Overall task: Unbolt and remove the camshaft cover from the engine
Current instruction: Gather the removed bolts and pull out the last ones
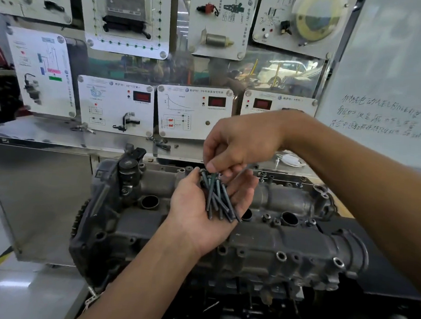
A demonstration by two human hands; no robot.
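I am pinching the head ends of the bolts (216,199) with my right hand (240,144), thumb and fingertips closing on them from above; I cannot tell whether the pinch is on one bolt or several. The bundle of long dark bolts is lying across the palm of my left hand (195,215), which is turned palm up with its fingers nearly straight and only lightly cupped, carrying rather than clasping them. The threaded ends are fanning out toward my left wrist, and the heads are gathering near my fingertips.

Both hands are hovering just above the camshaft cover (286,242), which is sitting in place on top of the engine (244,298), running left to right below my forearms. Two round plug wells (149,202) are showing open in its upper face, and a row of bolt holes (281,256) is standing empty along its near edge. At the left end of the engine a dark timing cover (102,201) is facing me.

Behind the engine a steel shelf (44,130) is carrying a few loose bolts (160,143), and above it white training panels (193,112) with wiring diagrams and red displays are hanging on the wall. A whiteboard (389,84) with handwriting is standing to the right.
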